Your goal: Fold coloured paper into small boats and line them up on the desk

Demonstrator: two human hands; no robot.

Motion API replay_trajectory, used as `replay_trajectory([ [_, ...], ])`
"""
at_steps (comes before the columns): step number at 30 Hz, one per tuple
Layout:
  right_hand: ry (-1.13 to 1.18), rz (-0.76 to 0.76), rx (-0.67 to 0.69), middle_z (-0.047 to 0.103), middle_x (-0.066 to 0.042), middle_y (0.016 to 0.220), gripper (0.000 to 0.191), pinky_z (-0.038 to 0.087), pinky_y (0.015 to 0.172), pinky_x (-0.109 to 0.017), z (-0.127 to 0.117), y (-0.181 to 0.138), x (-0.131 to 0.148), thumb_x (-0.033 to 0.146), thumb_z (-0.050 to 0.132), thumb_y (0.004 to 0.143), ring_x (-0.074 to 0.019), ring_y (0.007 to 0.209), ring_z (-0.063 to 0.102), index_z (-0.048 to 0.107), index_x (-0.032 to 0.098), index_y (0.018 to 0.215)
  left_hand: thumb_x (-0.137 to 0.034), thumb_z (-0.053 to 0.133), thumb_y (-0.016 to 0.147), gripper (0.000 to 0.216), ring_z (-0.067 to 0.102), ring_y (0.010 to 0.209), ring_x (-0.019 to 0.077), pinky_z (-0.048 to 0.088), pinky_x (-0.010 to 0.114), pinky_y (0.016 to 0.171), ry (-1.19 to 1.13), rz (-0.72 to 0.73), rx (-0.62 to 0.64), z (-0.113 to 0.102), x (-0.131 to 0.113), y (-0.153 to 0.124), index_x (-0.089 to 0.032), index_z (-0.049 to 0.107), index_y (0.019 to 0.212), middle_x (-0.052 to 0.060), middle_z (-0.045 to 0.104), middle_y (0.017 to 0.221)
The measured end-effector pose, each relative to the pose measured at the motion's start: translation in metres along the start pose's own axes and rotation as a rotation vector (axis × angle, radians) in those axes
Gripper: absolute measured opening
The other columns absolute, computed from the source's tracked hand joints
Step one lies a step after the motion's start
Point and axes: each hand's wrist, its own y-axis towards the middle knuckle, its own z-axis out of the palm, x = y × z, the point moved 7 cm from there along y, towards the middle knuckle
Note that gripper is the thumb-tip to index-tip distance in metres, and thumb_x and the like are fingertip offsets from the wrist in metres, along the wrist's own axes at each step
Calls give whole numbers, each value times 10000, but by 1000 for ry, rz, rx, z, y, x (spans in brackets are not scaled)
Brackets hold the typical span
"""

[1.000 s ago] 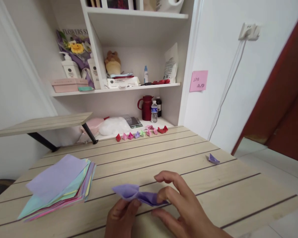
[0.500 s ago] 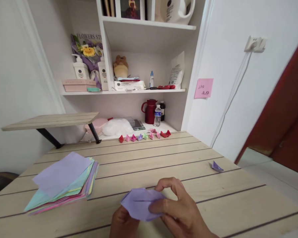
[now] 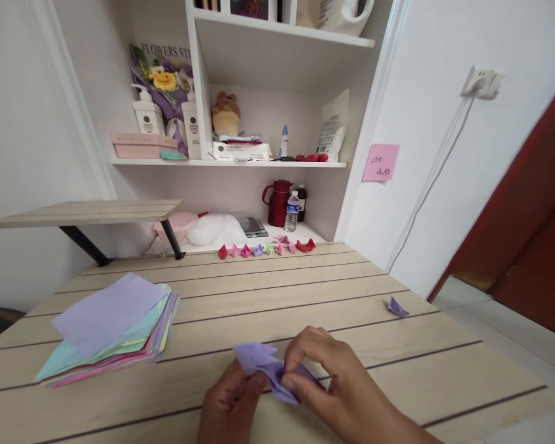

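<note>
Between my two hands, above the near part of the table, is a folded sheet of purple paper (image 3: 257, 356) with several creased flaps. My left hand (image 3: 234, 394) pinches its left side between thumb and fingers. On the other side, my right hand (image 3: 321, 376) grips the paper with thumb and forefinger and partly covers it. To the left lies a fanned stack of coloured paper (image 3: 111, 314) with a purple sheet on top. A small purple folded paper boat (image 3: 397, 307) sits alone at the right.
A row of small folded paper boats (image 3: 258, 249) lines the table's back edge. Behind it stand a red jug (image 3: 277, 203) and a water bottle (image 3: 291, 213). A raised wooden stand (image 3: 87, 211) is at the back left, and a pink note (image 3: 380, 163) hangs on the wall.
The purple paper has gone from a broad, flat shape to a more bent one. My right fingers have shifted from its face to a pinch near its middle. The view has shifted slightly.
</note>
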Motion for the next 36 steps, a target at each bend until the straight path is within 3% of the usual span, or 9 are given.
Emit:
replay_trajectory([
  [4,-10,140,3,636,13,765,146,424,689,-280,3,-1,-14,118,661,748,-167,743,578,558,220,767,-384,691,733,186,667,848,220,501,280,807,210,128,52,5,-6,-1,-260,799,821,22,746,821],
  [9,59,152,21,662,17,969,470,454,702,-251,1,1,-14,63,624,720,-138,756,583,588,277,1137,-300,621,777,181,652,917,212,471,293,882,394,296,45,5,-8,-1,-313,789,841,6,743,934],
  [13,60,220,78,579,39,680,112,383,585,-229,4,5,-23,96,623,715,-120,625,511,609,206,734,-327,597,819,168,651,868,215,485,326,847,500,401,36,8,-6,1,-294,761,800,14,739,878],
  [15,169,307,44,454,57,584,159,319,516,-224,8,4,-37,137,612,715,-105,557,421,491,198,633,-399,613,827,185,655,832,216,494,318,779,527,368,25,8,-2,4,-267,729,769,22,727,834],
  [19,566,434,34,377,79,593,163,293,471,-212,31,-6,-62,241,618,738,-89,503,366,458,212,722,-499,703,736,304,635,705,198,487,305,677,531,250,-216,-11,-3,5,-235,652,878,6,682,770],
  [22,677,478,-18,387,80,605,158,304,479,-209,38,-12,-73,264,624,754,-87,505,366,477,207,770,-521,679,737,303,598,645,185,467,302,654,569,224,-324,-17,-10,-3,-234,589,771,-15,629,687],
  [25,621,432,-93,431,59,654,150,338,527,-218,35,-15,-73,279,620,787,-100,568,388,493,199,793,-541,545,847,313,616,714,187,468,306,706,509,193,-212,-4,-8,-12,-239,593,781,3,658,748],
  [30,197,302,-173,486,33,650,197,366,556,-233,27,-22,-60,307,562,874,-120,594,440,483,202,727,-574,496,853,452,639,965,224,494,358,858,297,253,-5,28,0,-25,-225,567,1131,79,686,1064],
  [36,-55,147,-220,557,14,643,188,393,552,-229,24,-28,-46,272,533,901,-127,577,503,503,205,727,-361,514,858,233,652,845,173,486,324,828,418,240,-177,26,2,-29,-249,573,1054,26,689,949],
])
